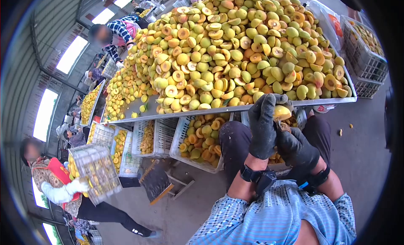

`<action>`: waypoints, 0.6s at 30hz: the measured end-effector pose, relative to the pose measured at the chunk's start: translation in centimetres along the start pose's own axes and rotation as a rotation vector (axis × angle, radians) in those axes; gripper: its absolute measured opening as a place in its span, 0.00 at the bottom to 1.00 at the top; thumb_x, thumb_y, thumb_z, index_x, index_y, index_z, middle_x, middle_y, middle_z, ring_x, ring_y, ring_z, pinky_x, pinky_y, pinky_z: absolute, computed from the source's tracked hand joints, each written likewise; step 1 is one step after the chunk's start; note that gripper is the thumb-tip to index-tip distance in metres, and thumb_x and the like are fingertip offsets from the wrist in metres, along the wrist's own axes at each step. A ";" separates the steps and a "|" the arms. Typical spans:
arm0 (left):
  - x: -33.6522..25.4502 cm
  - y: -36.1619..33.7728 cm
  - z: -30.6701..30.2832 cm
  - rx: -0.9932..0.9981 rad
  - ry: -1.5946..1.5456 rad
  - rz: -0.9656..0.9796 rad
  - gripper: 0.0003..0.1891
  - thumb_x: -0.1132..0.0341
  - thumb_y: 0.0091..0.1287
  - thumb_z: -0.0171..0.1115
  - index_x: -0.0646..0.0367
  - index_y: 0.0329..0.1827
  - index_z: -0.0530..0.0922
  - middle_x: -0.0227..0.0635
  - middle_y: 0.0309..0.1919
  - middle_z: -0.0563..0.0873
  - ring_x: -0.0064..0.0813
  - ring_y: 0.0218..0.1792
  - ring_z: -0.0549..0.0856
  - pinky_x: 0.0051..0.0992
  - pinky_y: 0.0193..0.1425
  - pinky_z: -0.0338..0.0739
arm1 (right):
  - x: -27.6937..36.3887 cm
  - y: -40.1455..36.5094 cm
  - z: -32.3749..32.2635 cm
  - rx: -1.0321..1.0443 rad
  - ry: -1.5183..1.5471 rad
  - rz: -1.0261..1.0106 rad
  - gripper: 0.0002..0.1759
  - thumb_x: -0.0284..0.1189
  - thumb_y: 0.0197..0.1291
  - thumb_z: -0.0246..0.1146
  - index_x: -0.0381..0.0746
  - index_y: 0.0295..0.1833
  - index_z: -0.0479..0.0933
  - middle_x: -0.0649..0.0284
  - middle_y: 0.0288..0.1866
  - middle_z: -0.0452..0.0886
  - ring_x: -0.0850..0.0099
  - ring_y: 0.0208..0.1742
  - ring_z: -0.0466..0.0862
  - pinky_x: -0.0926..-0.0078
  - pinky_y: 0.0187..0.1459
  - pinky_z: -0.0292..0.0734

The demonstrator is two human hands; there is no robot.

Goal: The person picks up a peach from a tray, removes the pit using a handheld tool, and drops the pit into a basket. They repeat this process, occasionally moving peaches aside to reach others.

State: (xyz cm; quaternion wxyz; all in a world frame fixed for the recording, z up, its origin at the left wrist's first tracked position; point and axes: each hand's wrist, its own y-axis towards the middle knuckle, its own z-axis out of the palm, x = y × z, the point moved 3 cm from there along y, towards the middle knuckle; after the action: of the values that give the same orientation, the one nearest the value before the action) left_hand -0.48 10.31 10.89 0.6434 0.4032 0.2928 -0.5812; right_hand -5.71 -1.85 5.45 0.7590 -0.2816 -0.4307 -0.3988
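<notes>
Left hand, dark-gloved (pixel 263 127): closed on a yellow, rounded fruit (pixel 282 113).
Right hand, dark-gloved (pixel 298 150): curled just below it; cannot tell what, if anything, it grips.
Fruit position: right of frame centre, near the table edge.
Metal-edged table (pixel 328 101): upper centre to upper right, bearing a heap of yellow-green cut fruit (pixel 219 55).
White plastic crate (pixel 195 164): frame centre, more fruit inside.
</notes>
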 end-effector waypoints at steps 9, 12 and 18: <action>-1.7 -1.4 0.4 0.445 0.210 0.036 0.23 0.52 0.83 0.49 0.67 0.41 0.79 0.48 0.35 0.87 0.40 0.33 0.86 0.38 0.42 0.84 | 1.0 -1.0 -0.1 0.203 -0.328 -0.191 0.27 0.45 0.78 0.58 0.35 0.69 0.74 0.63 0.54 0.84 0.71 0.53 0.82 0.68 0.55 0.77; 0.5 -1.4 -0.3 0.230 -0.053 -0.142 0.30 0.42 0.82 0.49 0.64 0.40 0.81 0.45 0.34 0.87 0.41 0.35 0.88 0.38 0.45 0.83 | 0.9 -0.5 -1.4 0.285 -0.521 -0.109 0.25 0.45 0.78 0.57 0.34 0.62 0.80 0.52 0.50 0.88 0.61 0.54 0.86 0.60 0.58 0.79; -0.7 1.3 -17.2 -0.376 0.610 0.363 0.32 0.45 0.81 0.54 0.75 0.58 0.80 0.49 0.51 0.86 0.42 0.52 0.86 0.43 0.60 0.84 | -2.2 -2.1 -6.8 -0.072 -1.490 0.265 0.25 0.51 0.73 0.57 0.41 0.46 0.85 0.45 0.34 0.86 0.44 0.40 0.87 0.50 0.44 0.82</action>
State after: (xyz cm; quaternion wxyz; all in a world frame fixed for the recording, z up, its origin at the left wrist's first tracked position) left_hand 2.25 25.46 3.05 0.6819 0.4777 0.4953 -0.2480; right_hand -5.22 -7.34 0.54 0.2993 -0.5508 -0.7788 -0.0222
